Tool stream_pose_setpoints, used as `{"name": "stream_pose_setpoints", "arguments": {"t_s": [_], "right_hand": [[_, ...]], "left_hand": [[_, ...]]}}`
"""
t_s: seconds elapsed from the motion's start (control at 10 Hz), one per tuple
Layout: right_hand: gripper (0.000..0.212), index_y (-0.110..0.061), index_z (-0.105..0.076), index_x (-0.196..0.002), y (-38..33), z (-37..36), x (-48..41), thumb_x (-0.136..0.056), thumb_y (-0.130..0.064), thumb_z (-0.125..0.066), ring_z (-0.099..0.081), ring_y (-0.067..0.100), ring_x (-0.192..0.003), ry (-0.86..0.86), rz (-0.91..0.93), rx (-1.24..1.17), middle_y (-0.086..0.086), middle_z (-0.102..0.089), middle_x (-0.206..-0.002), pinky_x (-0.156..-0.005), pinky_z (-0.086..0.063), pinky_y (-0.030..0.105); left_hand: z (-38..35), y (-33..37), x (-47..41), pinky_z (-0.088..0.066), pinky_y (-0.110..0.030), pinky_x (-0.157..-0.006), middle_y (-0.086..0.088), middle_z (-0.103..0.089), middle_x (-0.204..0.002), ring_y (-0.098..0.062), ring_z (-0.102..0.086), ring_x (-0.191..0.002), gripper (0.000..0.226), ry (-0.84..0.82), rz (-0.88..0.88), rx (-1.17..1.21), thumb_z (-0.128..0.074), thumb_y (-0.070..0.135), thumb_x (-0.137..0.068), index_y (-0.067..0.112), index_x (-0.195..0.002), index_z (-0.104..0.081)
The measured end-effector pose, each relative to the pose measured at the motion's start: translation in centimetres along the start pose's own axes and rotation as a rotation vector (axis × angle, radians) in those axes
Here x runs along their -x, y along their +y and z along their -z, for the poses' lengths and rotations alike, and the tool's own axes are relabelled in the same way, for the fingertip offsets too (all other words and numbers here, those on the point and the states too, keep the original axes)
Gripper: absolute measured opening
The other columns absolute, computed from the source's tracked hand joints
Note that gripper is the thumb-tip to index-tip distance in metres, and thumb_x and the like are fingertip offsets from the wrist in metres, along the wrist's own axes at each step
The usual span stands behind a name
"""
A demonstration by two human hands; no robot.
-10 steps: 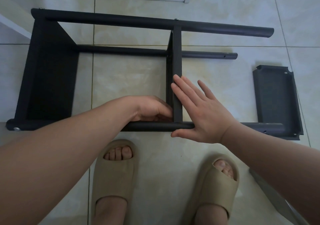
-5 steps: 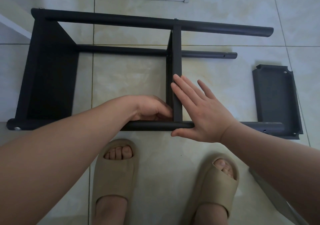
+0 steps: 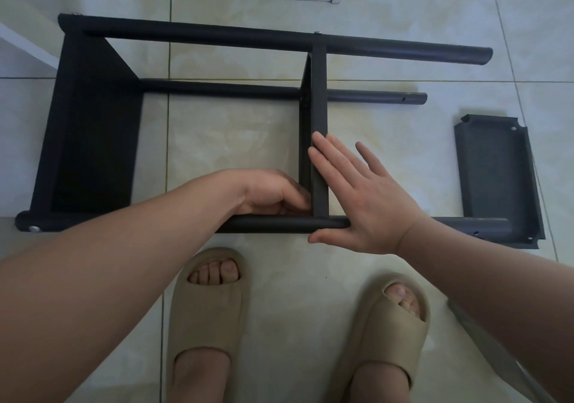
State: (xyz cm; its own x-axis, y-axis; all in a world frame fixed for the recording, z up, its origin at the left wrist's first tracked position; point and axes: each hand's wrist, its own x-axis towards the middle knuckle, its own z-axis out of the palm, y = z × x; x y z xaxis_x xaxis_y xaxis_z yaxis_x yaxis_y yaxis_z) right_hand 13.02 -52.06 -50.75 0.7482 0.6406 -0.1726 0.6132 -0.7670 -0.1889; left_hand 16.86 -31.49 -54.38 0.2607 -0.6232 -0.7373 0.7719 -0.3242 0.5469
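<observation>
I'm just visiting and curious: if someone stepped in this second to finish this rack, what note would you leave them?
Left hand: fingers curled at the corner where the black metal middle panel meets the near black tube; grip hidden.
Right hand: flat, straight fingers against that panel's right face.
Done: black end panel and middle panel sit on the tubes.
To do: loose dark grey metal tray lies by the open tube ends, not yet fitted.

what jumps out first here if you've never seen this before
A black frame lies across the tiled floor in the upper half. At its near rail, the right hand presses flat against the middle panel while the left hand curls into the corner beside it. A loose grey panel lies at the right end.
</observation>
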Motion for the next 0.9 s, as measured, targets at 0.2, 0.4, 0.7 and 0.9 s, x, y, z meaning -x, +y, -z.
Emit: {"name": "stream_pose_setpoints", "arguments": {"t_s": [0.2,0.4,0.7,0.9], "right_hand": [[0.114,-0.007,-0.012,-0.162,0.05,-0.04,0.00,-0.083,-0.087,-0.036,0.000,0.023,-0.157,0.001,0.001,0.004,0.008,0.000,-0.170,-0.124,-0.015,0.056],[0.114,-0.006,-0.013,-0.162,0.06,-0.06,-0.01,-0.084,-0.086,-0.036,0.000,0.024,-0.157,0.006,0.004,0.001,0.008,-0.001,-0.170,-0.124,-0.015,0.056],[0.114,-0.007,-0.012,-0.162,0.02,0.06,-0.04,-0.083,-0.086,-0.036,0.000,0.023,-0.157,-0.002,-0.001,0.006,0.007,0.000,-0.170,-0.124,-0.015,0.056],[0.115,-0.007,-0.013,-0.162,0.07,-0.02,-0.01,-0.083,-0.087,-0.037,-0.001,0.023,-0.157,0.007,-0.001,0.007,0.007,-0.001,-0.170,-0.124,-0.015,0.056]], "left_hand": [[-0.21,0.02,-0.21,-0.055,-0.026,-0.067,-0.008,-0.074,-0.082,-0.017,-0.071,-0.073,0.020,0.001,0.018,-0.019,-0.053,0.004,-0.094,0.003,-0.093,-0.072],[0.01,-0.15,-0.28,-0.055,-0.026,-0.068,-0.009,-0.072,-0.078,-0.017,-0.070,-0.070,0.017,0.010,-0.018,-0.036,-0.053,-0.002,-0.092,0.000,-0.099,-0.069],[0.03,-0.33,-0.62,-0.055,-0.031,-0.077,-0.012,-0.073,-0.085,-0.021,-0.070,-0.076,0.015,0.053,-0.044,-0.086,-0.058,0.002,-0.092,0.001,-0.101,-0.070],[0.27,-0.18,-0.33,-0.055,-0.028,-0.075,-0.009,-0.071,-0.081,-0.020,-0.068,-0.076,0.022,-0.055,-0.008,0.027,-0.050,-0.004,-0.091,0.003,-0.097,-0.071]]}}
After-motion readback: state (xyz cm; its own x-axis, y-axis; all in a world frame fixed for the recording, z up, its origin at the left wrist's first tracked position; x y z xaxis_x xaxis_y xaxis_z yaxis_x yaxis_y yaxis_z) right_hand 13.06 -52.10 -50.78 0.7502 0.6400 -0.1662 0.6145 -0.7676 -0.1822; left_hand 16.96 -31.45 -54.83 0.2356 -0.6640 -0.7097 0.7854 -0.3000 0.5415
